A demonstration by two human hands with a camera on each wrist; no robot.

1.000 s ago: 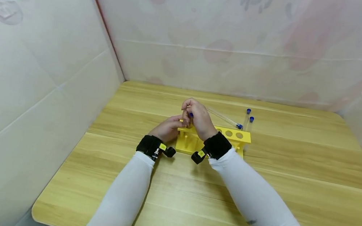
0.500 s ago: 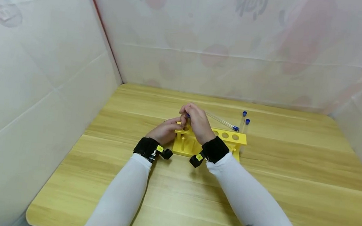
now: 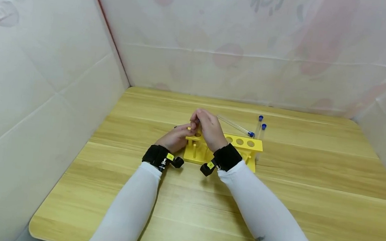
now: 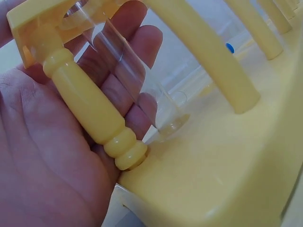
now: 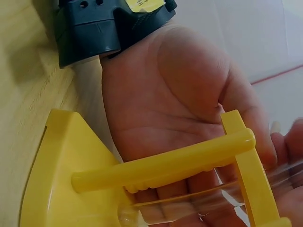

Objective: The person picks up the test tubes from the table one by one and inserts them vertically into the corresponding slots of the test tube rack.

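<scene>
A yellow test tube rack (image 3: 244, 143) stands mid-table. My left hand (image 3: 176, 137) cups its left end, fingers curled behind the corner post (image 4: 85, 109). My right hand (image 3: 207, 126) pinches the top of a clear test tube above the rack's leftmost hole. In the left wrist view that tube (image 4: 128, 71) slants down through the hole, its round bottom resting on the rack's base (image 4: 218, 165). The right wrist view shows the same tube (image 5: 203, 203) passing behind a yellow post (image 5: 165, 165), in front of my left palm (image 5: 175, 94). The tube's cap is hidden by my fingers.
A clear tube with a blue cap (image 3: 235, 125) lies on the wooden table (image 3: 205, 214) just behind the rack. Two more blue-capped tubes (image 3: 261, 128) lie at the rack's far right. White panel walls close in on the left, back and right.
My right hand has lowered the tube into the rack's leftmost hole, and its blue cap is no longer visible. My left hand has kept hold of the rack's end.
</scene>
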